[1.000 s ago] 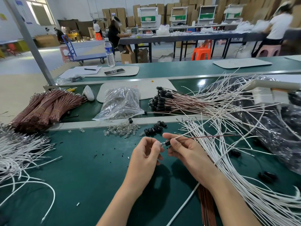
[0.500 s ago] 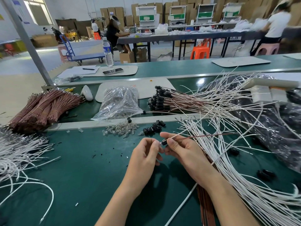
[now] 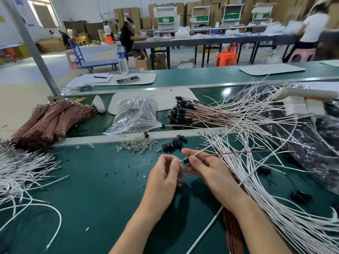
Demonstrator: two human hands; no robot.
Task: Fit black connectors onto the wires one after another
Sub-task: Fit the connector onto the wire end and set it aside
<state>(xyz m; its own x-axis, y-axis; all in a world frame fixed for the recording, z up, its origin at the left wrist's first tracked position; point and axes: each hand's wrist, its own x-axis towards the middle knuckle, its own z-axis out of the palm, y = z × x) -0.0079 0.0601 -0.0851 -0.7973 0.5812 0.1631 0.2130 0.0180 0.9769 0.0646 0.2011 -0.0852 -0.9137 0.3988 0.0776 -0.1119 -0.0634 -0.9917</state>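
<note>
A factory assembly hall — long green benches (image 3: pixel 91 189) heaped with bundled brown wires (image 3: pixel 49 121) and loose white wires (image 3: pixel 229 149), workers (image 3: pixel 128 35) seated at far tables (image 3: pixel 201 41), stacked cardboard boxes (image 3: pixel 132 15) along the far wall, a blue platform trolley (image 3: pixel 99 63) far left.

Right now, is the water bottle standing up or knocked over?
Standing up. The water bottle is straight, with its cap on top and its bottom down.

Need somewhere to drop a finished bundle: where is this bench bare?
The green bench is bare between the loose white wires at left and the left hand, this side of the clear bulbs; only black specks lie there. Right of the right hand a white wire heap crowds it.
</note>
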